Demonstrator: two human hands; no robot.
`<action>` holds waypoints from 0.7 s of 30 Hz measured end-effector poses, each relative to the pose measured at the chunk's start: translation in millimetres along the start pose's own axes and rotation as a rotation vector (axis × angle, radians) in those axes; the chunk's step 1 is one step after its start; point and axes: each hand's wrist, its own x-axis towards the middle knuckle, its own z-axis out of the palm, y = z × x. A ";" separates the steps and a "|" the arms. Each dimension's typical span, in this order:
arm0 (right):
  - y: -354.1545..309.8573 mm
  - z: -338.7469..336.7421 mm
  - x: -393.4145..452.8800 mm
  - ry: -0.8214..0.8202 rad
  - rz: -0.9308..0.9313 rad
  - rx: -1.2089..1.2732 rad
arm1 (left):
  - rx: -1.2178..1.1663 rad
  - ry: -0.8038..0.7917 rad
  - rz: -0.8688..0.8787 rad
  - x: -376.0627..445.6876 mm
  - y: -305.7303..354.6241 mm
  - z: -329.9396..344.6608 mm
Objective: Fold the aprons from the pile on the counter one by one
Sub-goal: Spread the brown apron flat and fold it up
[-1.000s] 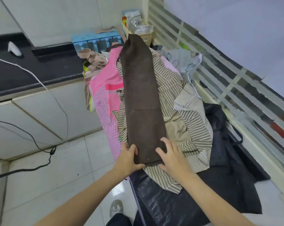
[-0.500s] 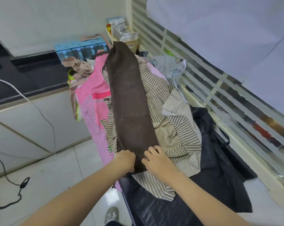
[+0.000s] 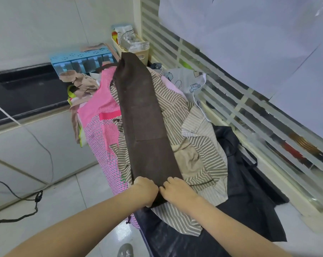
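At six o'clock of the pile, both hands grip one brown apron (image 3: 144, 130): left hand (image 3: 146, 190) and right hand (image 3: 177, 191), fingers curled tight on its near end. It lies lengthwise atop one striped apron (image 3: 199, 145) and one pink apron (image 3: 99, 115) on the desk (image 3: 305, 236).

Two hands are showing, the left hand (image 3: 145, 190) and the right hand (image 3: 177, 191), both gripping one brown apron (image 3: 144, 123). Beneath it I'm counting one striped apron (image 3: 203, 145), one pink checked apron (image 3: 101, 127) lying left of the hands, one black apron (image 3: 246, 191) spreading right of them. Beyond them are sitting one blue rack (image 3: 81, 60) and one basket (image 3: 138, 52).
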 end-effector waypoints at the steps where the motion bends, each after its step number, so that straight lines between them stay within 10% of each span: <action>1: 2.8 -1.7 1.8 0.020 0.023 -0.002 | 0.025 0.019 0.018 2.6 0.6 2.1; 13: 6.4 1.9 -7.7 -0.138 0.080 0.088 | 0.466 -0.053 0.149 28.5 6.8 50.6; 21: 18.8 -17.1 10.9 -0.084 0.116 0.309 | -0.360 0.040 0.264 12.3 -28.9 15.5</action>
